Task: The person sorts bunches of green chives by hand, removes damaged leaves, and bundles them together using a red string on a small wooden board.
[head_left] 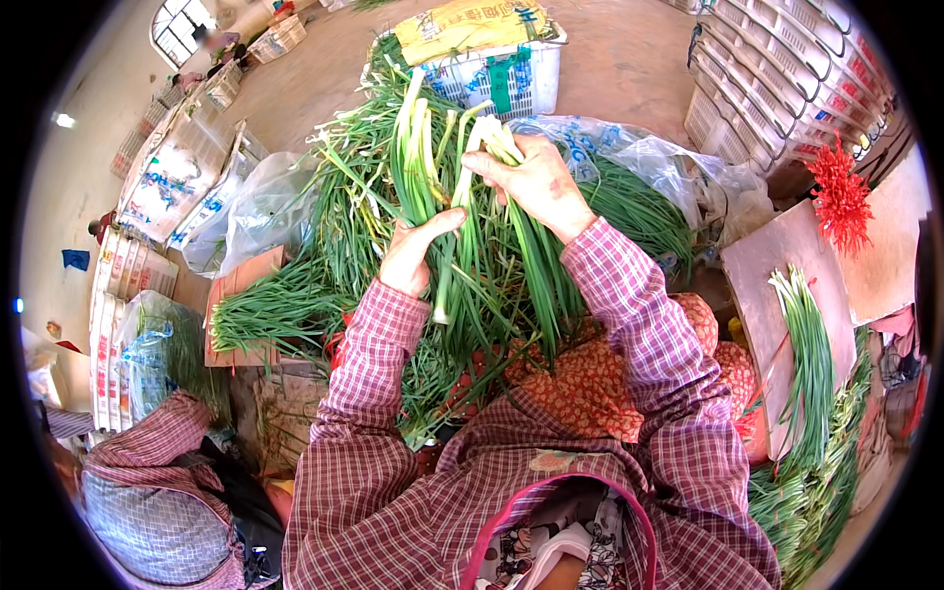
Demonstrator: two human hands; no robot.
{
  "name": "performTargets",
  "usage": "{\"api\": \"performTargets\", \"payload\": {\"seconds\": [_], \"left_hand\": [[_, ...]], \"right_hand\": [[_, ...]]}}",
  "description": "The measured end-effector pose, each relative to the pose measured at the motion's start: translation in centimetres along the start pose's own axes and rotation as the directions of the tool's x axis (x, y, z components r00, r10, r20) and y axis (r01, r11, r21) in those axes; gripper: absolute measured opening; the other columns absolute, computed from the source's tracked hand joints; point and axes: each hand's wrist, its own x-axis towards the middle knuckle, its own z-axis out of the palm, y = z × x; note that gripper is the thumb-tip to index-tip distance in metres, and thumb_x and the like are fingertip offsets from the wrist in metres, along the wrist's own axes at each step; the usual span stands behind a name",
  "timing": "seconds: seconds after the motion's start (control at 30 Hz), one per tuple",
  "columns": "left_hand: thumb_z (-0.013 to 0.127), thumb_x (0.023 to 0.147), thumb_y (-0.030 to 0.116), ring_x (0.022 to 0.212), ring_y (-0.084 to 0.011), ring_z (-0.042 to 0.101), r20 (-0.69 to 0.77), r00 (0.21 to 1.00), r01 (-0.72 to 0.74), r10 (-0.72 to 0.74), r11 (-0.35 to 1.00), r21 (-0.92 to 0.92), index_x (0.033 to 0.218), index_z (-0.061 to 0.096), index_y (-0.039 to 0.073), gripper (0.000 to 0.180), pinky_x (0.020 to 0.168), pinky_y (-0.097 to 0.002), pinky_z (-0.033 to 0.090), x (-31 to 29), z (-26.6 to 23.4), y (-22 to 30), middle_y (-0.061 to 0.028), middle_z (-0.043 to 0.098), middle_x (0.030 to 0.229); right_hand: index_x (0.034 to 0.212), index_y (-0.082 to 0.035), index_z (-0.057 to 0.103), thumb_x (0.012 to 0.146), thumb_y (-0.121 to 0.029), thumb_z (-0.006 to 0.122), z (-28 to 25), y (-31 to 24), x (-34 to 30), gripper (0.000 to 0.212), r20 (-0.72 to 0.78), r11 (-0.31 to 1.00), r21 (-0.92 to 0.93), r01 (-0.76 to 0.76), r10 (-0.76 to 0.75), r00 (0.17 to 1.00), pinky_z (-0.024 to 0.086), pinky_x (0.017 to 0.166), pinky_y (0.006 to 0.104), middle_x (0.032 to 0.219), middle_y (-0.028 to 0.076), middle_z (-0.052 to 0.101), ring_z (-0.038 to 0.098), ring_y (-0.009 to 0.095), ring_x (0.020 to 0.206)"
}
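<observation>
- Head view: grasping pale-ended stalks (480, 152) in the right grip (526, 182), above a leafy green pile (339, 221).
- Clasping a green bunch (418, 162) in the left grip (418, 254), just beside.
- Opening beyond the pile onto brown floor (629, 59), between the white crate (536, 90) and the crate stack (767, 93).
- Hemmed at left by a cardboard sheet (251, 273), at right by a board (762, 295) with long stalks (808, 364) crossing its edge.

The right hand (528, 182) was closed, fingers curled and thumb pointing left across its grip. Below and left of that grip, the left hand (418, 251) clasped too — thumb stretched rightward, fingers hidden. Left forearm (369, 339) and right forearm (634, 300) lay below the grips.
</observation>
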Motion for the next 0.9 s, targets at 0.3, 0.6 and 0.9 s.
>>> {"api": "performTargets", "payload": {"seconds": [0.3,0.6,0.9], "left_hand": [[0.068,0.070,0.012,0.081,-0.0127,0.055,0.010,1.000,0.011,-0.010,1.000,-0.026,0.098,0.059,0.004,0.031,0.075,-0.0290,0.044,0.0,-0.2,0.2,-0.0027,0.061,0.086],[0.072,0.066,0.009,0.079,-0.0132,0.056,-0.016,1.000,0.021,-0.020,0.999,0.029,0.093,0.060,0.005,0.030,0.075,-0.0274,0.042,-1.2,-2.0,-0.3,-0.0034,0.062,0.083],[0.071,0.067,0.006,0.073,-0.0117,0.057,-0.047,0.998,-0.037,0.038,0.999,0.013,0.090,0.060,0.006,0.025,0.070,-0.0258,0.043,-1.2,-0.9,-0.4,-0.0025,0.063,0.081]], "right_hand": [[0.084,-0.003,0.064,0.076,-0.023,0.065,-0.3,0.4,-1.2,0.022,0.159,0.976,-0.219,0.007,0.028,0.987,0.043,0.046,0.0244,0.060,0.003,0.058,0.053,0.010,0.047],[0.089,-0.014,0.061,0.072,-0.029,0.065,-4.3,2.0,0.1,0.023,-0.115,0.617,-0.777,0.125,-0.335,0.935,0.048,0.059,0.0384,0.073,0.011,0.062,0.060,0.029,0.067],[0.083,-0.004,0.062,0.076,-0.021,0.066,-1.1,1.2,-1.8,0.019,-0.122,0.998,0.019,0.058,-0.056,0.991,0.040,0.044,0.0223,0.062,0.001,0.057,0.048,0.006,0.046]]}}
